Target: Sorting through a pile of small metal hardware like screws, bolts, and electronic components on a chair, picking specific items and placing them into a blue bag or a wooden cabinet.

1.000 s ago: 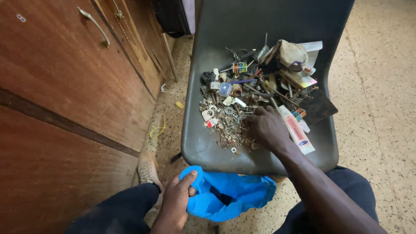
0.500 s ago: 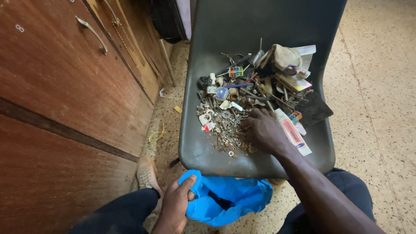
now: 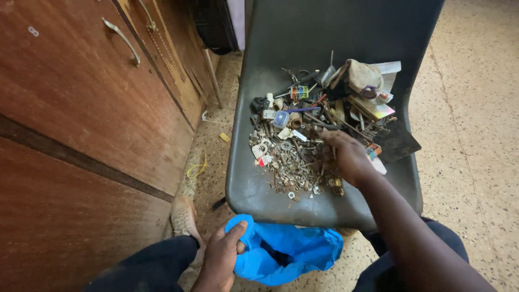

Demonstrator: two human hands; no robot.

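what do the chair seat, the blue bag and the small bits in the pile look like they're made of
Chair seat: moulded plastic by the look, dark grey, smooth with a dull sheen and rounded edges.
Blue bag, held open by the left hand: thin plastic film, crinkled and slightly glossy.
Pile of small bits under the right hand: mostly metal, likely screws and washers, grey and rusty brown, some white plastic pieces mixed in.

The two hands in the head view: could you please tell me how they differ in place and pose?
The left hand is low, below the chair edge, its grip pinching the rim of the blue bag. The right hand reaches over the seat, fingers down in the small metal parts. Both are bare.
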